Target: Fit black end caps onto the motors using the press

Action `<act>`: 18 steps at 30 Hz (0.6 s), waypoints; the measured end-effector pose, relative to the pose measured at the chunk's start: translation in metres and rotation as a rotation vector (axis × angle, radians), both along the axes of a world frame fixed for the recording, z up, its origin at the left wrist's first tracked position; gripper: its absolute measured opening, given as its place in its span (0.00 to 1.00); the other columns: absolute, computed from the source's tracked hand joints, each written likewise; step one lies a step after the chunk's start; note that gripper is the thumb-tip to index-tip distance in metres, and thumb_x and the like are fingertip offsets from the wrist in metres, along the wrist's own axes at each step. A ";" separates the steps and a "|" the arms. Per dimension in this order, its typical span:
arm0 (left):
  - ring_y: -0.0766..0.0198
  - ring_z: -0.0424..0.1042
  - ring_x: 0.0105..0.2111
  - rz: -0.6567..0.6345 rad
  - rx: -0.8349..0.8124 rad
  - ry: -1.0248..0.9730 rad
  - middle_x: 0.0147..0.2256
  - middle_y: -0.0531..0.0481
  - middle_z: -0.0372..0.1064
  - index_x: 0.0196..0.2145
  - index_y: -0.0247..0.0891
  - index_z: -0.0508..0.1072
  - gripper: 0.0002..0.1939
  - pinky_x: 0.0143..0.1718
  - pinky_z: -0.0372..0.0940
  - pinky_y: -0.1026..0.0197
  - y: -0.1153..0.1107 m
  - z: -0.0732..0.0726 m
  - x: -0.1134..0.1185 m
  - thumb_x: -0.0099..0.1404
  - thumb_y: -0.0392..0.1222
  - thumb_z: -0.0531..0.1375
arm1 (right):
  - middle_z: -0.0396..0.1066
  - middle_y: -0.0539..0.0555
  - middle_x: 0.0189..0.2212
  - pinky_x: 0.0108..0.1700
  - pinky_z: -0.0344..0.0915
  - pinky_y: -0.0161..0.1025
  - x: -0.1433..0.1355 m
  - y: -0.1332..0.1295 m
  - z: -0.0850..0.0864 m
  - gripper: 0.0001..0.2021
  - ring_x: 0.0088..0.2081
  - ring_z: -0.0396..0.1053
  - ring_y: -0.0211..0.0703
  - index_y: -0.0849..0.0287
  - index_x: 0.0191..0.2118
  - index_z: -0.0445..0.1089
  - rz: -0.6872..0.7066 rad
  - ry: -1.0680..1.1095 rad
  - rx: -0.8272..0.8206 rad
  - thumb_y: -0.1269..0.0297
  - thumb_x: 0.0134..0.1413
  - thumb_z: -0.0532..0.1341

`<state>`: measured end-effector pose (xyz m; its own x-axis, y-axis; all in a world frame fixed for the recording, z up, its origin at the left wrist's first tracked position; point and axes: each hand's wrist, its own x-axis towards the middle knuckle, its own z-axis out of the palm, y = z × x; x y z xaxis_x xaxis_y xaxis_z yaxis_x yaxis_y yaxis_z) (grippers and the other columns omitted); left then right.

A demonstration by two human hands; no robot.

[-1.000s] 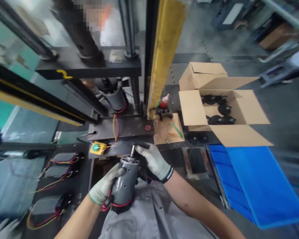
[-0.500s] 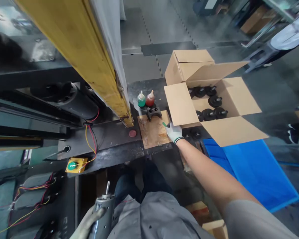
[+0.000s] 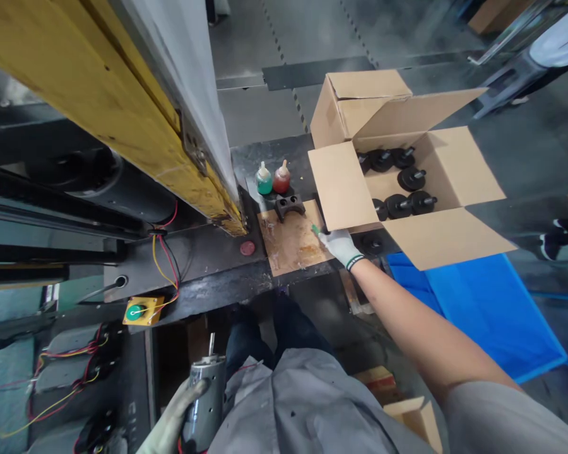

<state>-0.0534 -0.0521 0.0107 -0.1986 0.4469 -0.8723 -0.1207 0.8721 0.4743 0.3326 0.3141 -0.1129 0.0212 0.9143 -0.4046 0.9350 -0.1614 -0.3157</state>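
My left hand (image 3: 182,407), in a pale glove, is wrapped round a grey cylindrical electric motor (image 3: 206,400) at the lower left, close to my body. The motor stands nearly upright with its metal shaft pointing up. My gloved right hand (image 3: 341,246) reaches over the right edge of a brown board (image 3: 296,249) on the bench. A small green tip (image 3: 315,230) shows at its fingers; I cannot tell whether it is part of the glove or a held piece. The box flap overlaps part of these fingers. A dark curved cradle block (image 3: 289,207) stands on the board's back edge.
An open carton (image 3: 459,167) holds several black wheel-like parts. Behind the board stand a green bottle (image 3: 264,180) and a red bottle (image 3: 281,178). A yellow post (image 3: 137,120) rises at left. A green button box (image 3: 142,311) sits at the bench edge. Another person is at upper right.
My right hand has shifted slightly right along the board's edge, the green tip moving with it. The left hand has moved a little right with the motor. The view has shifted too.
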 end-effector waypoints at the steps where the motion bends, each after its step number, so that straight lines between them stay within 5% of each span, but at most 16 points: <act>1: 0.26 0.57 0.71 0.001 -0.005 0.016 0.48 0.46 0.84 0.30 0.48 0.85 0.25 0.75 0.53 0.34 0.000 -0.001 0.000 0.40 0.67 0.75 | 0.83 0.61 0.38 0.43 0.67 0.35 0.005 -0.008 0.005 0.15 0.43 0.80 0.48 0.62 0.39 0.80 -0.004 0.036 0.005 0.55 0.68 0.62; 7: 0.27 0.59 0.71 -0.003 -0.017 0.029 0.49 0.46 0.84 0.30 0.47 0.85 0.23 0.77 0.48 0.36 0.000 -0.013 -0.005 0.40 0.63 0.77 | 0.82 0.56 0.32 0.37 0.63 0.35 0.008 -0.051 0.014 0.12 0.35 0.78 0.43 0.60 0.34 0.78 -0.079 0.119 0.040 0.56 0.63 0.66; 18: 0.33 0.64 0.68 -0.012 -0.053 -0.022 0.54 0.42 0.81 0.39 0.40 0.85 0.26 0.73 0.57 0.40 -0.001 -0.027 -0.004 0.54 0.64 0.73 | 0.81 0.57 0.29 0.35 0.58 0.37 0.002 -0.058 0.005 0.11 0.33 0.76 0.44 0.60 0.30 0.78 -0.038 0.041 0.003 0.59 0.61 0.67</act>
<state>-0.0575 -0.0533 -0.0163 -0.1742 0.4021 -0.8989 -0.1201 0.8974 0.4247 0.3351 0.2564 -0.1078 0.0399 0.9144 -0.4029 0.9145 -0.1959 -0.3540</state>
